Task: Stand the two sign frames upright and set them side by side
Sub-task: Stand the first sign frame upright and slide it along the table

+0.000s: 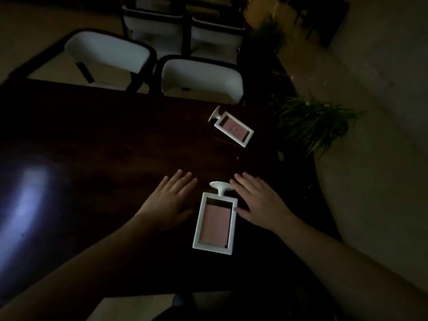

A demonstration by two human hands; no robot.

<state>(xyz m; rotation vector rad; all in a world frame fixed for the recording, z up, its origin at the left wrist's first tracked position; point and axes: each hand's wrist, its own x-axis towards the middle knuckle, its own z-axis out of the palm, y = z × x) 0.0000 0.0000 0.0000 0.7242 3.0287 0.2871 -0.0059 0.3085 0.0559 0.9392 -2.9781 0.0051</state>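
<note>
Both hands lie flat with fingers spread on the dark table (104, 140), the left hand (169, 202) just beside the near sign frame (215, 222), the right hand's (259, 201) thumb touching its edge; the far sign frame (232, 128) lies flat, well apart

Faint marks on the pink card in the far sign frame (234, 129), upper right, too dim to read.
</note>
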